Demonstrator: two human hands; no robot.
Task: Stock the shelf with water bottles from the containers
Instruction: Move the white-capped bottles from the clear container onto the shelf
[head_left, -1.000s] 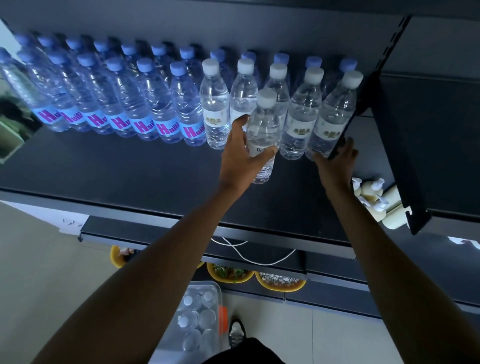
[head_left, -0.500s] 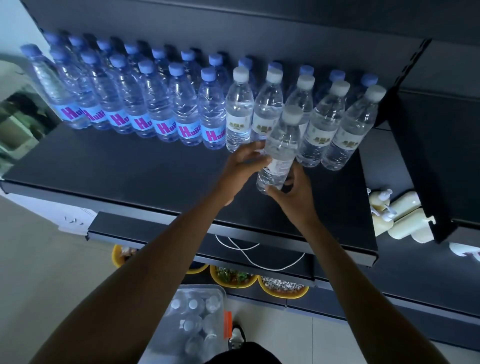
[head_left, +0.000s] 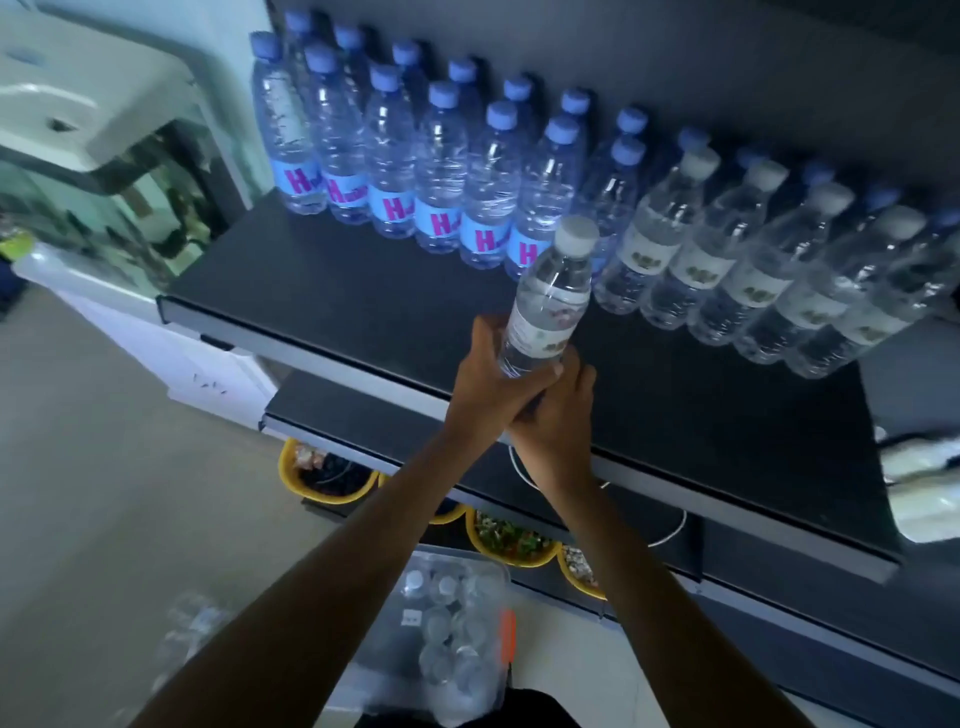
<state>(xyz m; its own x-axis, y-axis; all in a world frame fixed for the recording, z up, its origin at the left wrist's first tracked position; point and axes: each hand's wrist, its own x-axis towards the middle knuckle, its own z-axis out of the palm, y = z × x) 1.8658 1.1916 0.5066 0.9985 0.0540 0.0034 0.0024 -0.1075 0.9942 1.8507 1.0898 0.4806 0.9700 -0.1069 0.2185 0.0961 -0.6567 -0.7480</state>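
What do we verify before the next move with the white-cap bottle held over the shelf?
1. Grip: left hand and right hand both wrap the bottle at its lower end: ok.
2. Cap on: ok.
3. Upright: it leans, top toward the rows: not ok.
4. Base set down on the shelf: hidden by the hands: cannot tell.
5. Bare shelf in front of the white-cap row: ok.
6. Container on the floor holds more bottles: ok.
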